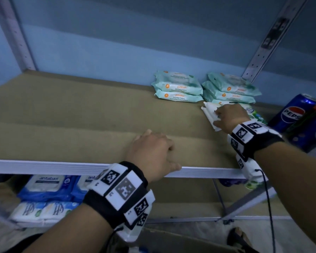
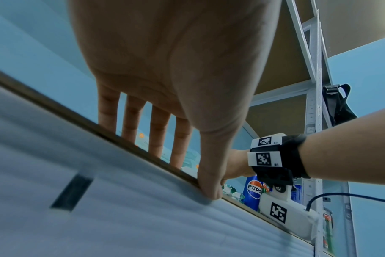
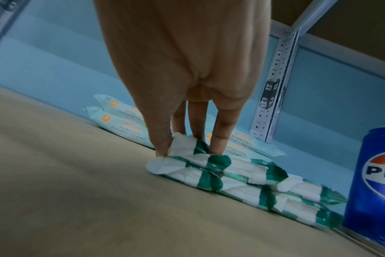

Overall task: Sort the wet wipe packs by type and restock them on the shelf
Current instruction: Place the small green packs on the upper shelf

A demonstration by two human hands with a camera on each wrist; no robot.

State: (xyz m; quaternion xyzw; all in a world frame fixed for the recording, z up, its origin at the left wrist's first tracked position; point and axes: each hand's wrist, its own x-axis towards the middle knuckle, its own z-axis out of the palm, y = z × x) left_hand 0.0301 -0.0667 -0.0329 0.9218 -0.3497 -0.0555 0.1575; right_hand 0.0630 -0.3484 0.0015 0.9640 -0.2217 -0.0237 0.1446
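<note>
Brown shelf board (image 1: 80, 114) sitting before blue wall (image 1: 117, 42). Left hand (image 1: 150, 152) resting flat on board edge, fingers straight. Right hand (image 1: 228, 117) pinching white-green wipe pack (image 3: 200, 167) beside cola can (image 1: 288, 112).

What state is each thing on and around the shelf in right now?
Left hand: rests on the shelf's front edge, fingers straight, holding nothing.
Right hand: grips the top green-and-white pack.
Green-and-white packs: lying flat, stacked.
Pale teal Guardian packs: two flat stacks by the back wall.
Pepsi can: upright, right of the packs.
Antabax packs: flat on the lower shelf.
</note>
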